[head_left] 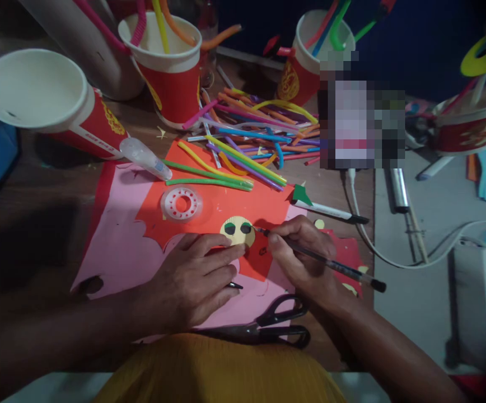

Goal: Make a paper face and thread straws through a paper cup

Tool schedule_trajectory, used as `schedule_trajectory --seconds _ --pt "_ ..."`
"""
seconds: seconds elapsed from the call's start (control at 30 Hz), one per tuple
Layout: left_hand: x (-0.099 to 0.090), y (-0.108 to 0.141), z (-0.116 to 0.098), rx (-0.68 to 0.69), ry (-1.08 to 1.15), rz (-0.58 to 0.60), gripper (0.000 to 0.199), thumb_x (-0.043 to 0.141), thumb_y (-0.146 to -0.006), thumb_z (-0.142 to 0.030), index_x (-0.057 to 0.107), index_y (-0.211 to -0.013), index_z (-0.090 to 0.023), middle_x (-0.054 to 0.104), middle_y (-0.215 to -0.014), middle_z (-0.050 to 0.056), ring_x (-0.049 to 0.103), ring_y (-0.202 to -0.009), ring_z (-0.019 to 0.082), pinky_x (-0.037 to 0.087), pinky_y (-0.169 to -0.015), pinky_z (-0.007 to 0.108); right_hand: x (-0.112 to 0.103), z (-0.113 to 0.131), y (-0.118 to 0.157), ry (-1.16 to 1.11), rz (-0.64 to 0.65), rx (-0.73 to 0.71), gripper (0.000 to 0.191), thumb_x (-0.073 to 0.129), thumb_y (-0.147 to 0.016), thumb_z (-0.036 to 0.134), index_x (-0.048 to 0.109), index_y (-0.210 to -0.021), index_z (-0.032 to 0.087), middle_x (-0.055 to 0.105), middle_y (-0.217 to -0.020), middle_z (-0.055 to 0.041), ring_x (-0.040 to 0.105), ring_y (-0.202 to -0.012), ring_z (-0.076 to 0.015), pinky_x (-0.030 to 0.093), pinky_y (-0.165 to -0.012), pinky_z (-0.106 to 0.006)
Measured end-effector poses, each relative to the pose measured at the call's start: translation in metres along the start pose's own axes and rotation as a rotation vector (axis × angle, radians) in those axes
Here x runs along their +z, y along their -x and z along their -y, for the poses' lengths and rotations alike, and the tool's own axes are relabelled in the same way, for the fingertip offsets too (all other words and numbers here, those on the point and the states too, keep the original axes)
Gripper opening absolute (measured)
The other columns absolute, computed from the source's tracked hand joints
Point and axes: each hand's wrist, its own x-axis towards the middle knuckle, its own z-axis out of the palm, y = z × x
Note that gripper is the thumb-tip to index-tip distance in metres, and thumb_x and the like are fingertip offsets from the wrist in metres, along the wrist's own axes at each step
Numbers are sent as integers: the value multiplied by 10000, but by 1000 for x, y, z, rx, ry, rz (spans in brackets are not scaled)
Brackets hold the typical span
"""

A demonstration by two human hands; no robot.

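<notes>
A round pale-yellow paper face [238, 234] with two dark eyes and green strips above them lies on orange paper [209, 210]. My left hand [199, 274] rests flat with its fingers stretched out, fingertips on the lower left of the face. A small dark pointed tip [235, 285] shows beneath those fingers; what it belongs to is hidden. My right hand [304, 252] grips a black pen [335, 266], whose tip touches or hovers at the face's right edge beside the eye. Black-handled scissors [263, 327] lie near my body, on pink paper [121, 240].
Behind the papers lies a heap of coloured straws [260, 134]. Red-and-white paper cups [169, 84] stand at the back, one cup [58, 101] tilted. A tape roll [181, 204], a clear tube [146, 159] and a marker [331, 211] surround the face. A white cable [358, 224] runs on the right.
</notes>
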Motion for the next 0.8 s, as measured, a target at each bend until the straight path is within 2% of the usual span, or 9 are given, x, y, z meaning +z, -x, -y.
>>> schedule_trajectory --seconds 0.2,0.4,0.5,0.8 --pt "1 -1 0 -1 4 -2 74 592 -846 -233 632 -861 -172 656 -1173 15 494 -1080 235 348 -852 380 1 -1 1 -7 18 14 105 572 -781 175 525 -693 206 472 -433 92 410 -331 -47 322 -354 -162" --pt "0 -1 -1 10 -10 -4 65 591 -847 -222 631 -846 -171 661 -1162 21 490 -1080 232 346 -855 373 3 -3 1 16 19 -10 101 580 -789 183 520 -711 208 531 -481 75 468 -371 -55 363 -384 -167" --pt "0 -1 -1 4 -17 0 72 580 -854 -228 630 -849 -176 656 -1176 12 491 -1078 228 340 -851 375 2 -2 1 47 18 -27 100 581 -789 178 526 -709 201 518 -472 79 451 -362 -47 357 -387 -164" --pt "0 -1 -1 11 -34 0 90 566 -862 -235 634 -835 -182 661 -1169 4 488 -1070 224 327 -848 370 1 -3 3 -11 -3 61 96 590 -790 217 542 -708 202 547 -488 64 467 -379 -58 355 -388 -175"
